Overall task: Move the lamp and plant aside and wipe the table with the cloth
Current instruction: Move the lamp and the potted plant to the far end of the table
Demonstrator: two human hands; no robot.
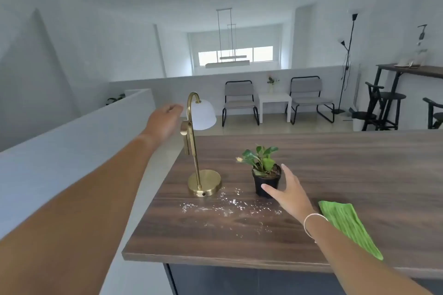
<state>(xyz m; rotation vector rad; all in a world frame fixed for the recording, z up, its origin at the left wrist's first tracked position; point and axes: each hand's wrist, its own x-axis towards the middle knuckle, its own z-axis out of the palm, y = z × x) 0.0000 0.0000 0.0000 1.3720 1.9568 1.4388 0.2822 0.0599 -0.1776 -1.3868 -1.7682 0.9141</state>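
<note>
Lamp and plant both stand near the left end of the dark wood-grain surface (335,175), which runs far off to the right with bare room along its back edge and right half. Largest of the two, the brass gooseneck lamp with a white dome shade (194,141) stands upright on its round base close to the left edge, its stem rising tall, so it would likely tip if pushed low. The left hand (165,122) hangs at the upper stem, just beside it, fingers loosely curled and not yet closed on the metal; whether it touches I cannot tell. Toward the front edge lies the folded green microfibre cloth (347,227), partly under the right forearm. Just right of the lamp base sits the small leafy plant in a black plastic pot (266,179); the right hand (291,194) has its grip spread, thumb and fingers reaching round the pot's right side, apparently touching it. Scattered white crumbs (230,208) lie in front of both, so each thing probably needs to go right or backward, clear of them.
</note>
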